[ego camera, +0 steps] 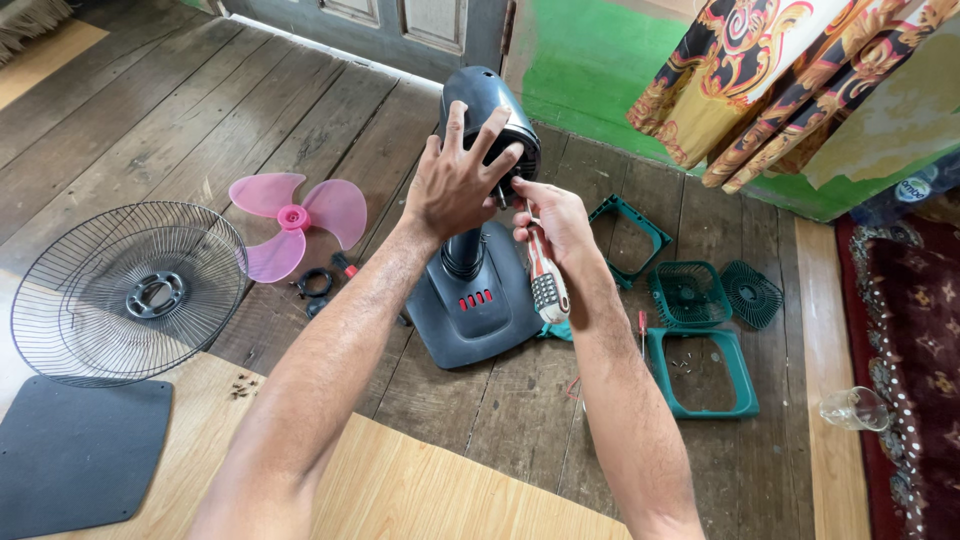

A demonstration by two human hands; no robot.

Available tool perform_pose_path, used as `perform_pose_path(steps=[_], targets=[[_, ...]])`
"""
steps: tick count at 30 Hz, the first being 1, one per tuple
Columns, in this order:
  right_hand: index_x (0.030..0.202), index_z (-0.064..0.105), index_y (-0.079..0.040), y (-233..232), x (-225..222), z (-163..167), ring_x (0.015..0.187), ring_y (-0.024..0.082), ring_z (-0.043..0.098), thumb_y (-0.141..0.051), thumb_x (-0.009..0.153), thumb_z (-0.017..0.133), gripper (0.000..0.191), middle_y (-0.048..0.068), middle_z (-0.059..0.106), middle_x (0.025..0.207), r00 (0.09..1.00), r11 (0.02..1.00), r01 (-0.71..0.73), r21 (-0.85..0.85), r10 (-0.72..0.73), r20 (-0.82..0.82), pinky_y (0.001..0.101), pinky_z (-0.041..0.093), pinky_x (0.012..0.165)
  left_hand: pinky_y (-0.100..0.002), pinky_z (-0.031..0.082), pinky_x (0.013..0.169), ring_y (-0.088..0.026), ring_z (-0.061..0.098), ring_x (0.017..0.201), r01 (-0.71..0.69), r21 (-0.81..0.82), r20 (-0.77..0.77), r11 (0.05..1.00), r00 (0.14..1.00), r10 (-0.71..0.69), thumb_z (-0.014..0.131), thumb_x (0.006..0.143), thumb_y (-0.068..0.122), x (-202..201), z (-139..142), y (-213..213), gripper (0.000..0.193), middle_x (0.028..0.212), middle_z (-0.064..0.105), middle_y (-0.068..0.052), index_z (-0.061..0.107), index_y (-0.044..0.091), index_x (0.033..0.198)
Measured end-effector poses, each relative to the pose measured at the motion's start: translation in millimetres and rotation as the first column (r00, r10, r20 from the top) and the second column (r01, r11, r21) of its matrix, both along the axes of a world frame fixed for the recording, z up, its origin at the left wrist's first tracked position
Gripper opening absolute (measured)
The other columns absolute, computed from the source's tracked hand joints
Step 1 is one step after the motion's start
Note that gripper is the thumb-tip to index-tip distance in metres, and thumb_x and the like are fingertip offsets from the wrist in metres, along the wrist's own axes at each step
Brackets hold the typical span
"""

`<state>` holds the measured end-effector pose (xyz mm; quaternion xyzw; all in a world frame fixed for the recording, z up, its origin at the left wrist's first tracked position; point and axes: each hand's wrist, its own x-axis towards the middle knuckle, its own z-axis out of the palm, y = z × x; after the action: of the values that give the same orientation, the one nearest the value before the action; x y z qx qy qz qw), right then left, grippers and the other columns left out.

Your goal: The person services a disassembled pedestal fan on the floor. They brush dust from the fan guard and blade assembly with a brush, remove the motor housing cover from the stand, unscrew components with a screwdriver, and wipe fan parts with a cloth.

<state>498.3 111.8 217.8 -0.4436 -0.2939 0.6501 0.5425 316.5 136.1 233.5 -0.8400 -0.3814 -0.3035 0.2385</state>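
Observation:
A dark grey stand fan, stripped of its blades and guards, stands upright on its base [470, 320] on the wooden floor. My left hand [455, 180] grips its motor housing [478, 95] from the front, fingers spread over it. My right hand [555, 220] holds a screwdriver with a red and white ribbed handle [545, 280], its tip hidden at the housing beside my left fingers.
A pink fan blade [295, 222], a wire guard [125, 290] and a dark flat panel [75, 450] lie to the left. Small black rings [315, 285] and loose screws [240, 385] lie between. Green fan frames [700, 375] and grilles [750, 293] lie right, near a glass [855, 408].

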Motion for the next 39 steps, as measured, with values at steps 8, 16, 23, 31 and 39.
perform_pose_path(steps=[8,16,23,31,39], targets=[[0.091,0.067,0.004,1,-3,1,0.055,0.011,0.059,-0.014,0.094,0.073,0.019,0.009,0.066,0.077,0.997,0.998,0.059,0.029,-0.060,0.057,0.0277,0.051,0.043,-0.058,0.045,0.092,-0.048,0.040,0.138,0.054,0.035,-0.007,0.998,0.999,-0.054,0.088,0.065,0.027,-12,5,-5,0.083,0.156,0.040,-0.013,0.053,0.023,0.140],[0.094,0.068,0.002,3,2,-2,0.055,0.010,0.055,-0.021,0.098,0.067,0.023,0.006,0.064,0.077,0.999,1.000,0.009,-0.027,-0.008,0.047,0.0265,0.048,0.043,-0.055,0.044,0.095,-0.041,0.040,0.141,0.243,-0.170,0.243,0.955,0.949,-0.199,0.081,0.062,0.021,-25,19,-6,0.078,0.153,0.043,-0.009,0.051,0.023,0.133],[0.093,0.067,0.001,3,2,0,0.054,0.008,0.049,-0.017,0.096,0.069,0.018,0.004,0.060,0.076,0.999,1.000,-0.018,-0.022,0.019,0.033,0.0241,0.041,0.042,-0.058,0.042,0.106,-0.039,0.041,0.141,0.235,-0.371,0.280,0.899,0.951,-0.133,0.083,0.072,0.032,-41,30,14,0.079,0.153,0.043,-0.008,0.048,0.024,0.142],[0.095,0.068,0.001,-1,1,8,0.056,0.007,0.050,-0.014,0.097,0.068,0.016,0.004,0.061,0.077,0.999,0.999,-0.039,0.010,0.039,0.031,0.0236,0.044,0.046,-0.056,0.031,0.116,-0.043,0.027,0.147,0.227,-0.626,0.388,0.746,0.920,0.046,0.094,0.067,0.064,-43,32,57,0.114,0.162,0.021,-0.022,0.034,0.027,0.156],[0.097,0.066,0.000,1,-2,9,0.052,0.010,0.049,-0.022,0.098,0.062,0.022,0.004,0.060,0.075,0.994,0.991,-0.099,-0.086,0.095,-0.049,0.0266,0.042,0.043,-0.043,0.043,0.118,-0.033,0.048,0.143,0.320,-0.671,0.455,0.668,0.890,0.030,0.086,0.066,0.052,-39,28,63,0.109,0.159,0.039,-0.014,0.033,0.024,0.157]])
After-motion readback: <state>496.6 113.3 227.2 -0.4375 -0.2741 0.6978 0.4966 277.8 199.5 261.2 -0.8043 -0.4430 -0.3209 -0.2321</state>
